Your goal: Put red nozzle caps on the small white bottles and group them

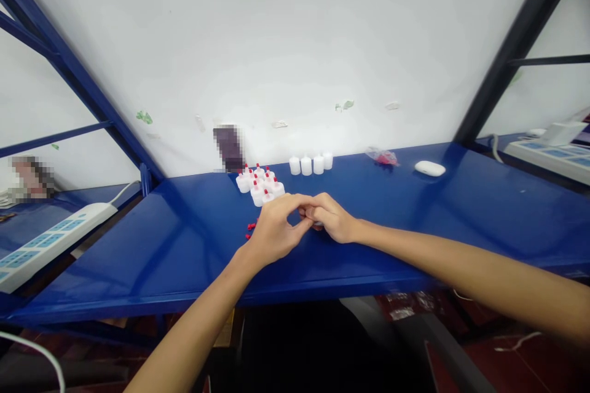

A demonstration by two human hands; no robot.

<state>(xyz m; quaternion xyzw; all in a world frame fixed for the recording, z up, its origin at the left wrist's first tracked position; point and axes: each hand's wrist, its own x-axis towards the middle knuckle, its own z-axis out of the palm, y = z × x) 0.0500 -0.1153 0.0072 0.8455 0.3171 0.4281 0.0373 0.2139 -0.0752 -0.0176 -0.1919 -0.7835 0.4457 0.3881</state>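
Note:
My left hand [276, 230] and my right hand [329, 218] meet over the middle of the blue table [184, 258], fingers curled together around something small that I cannot make out. Just behind them stands a cluster of small white bottles with red caps [259, 183]. A few loose red caps [250, 230] lie on the table beside my left hand. Further back is a row of several white bottles without caps [311, 164].
A white oval case [429, 167] and a small clear bag with red bits [381, 157] lie at the back right. Power strips sit at the far left [50, 239] and far right [548, 153]. Blue and black frame posts rise on both sides against the white wall.

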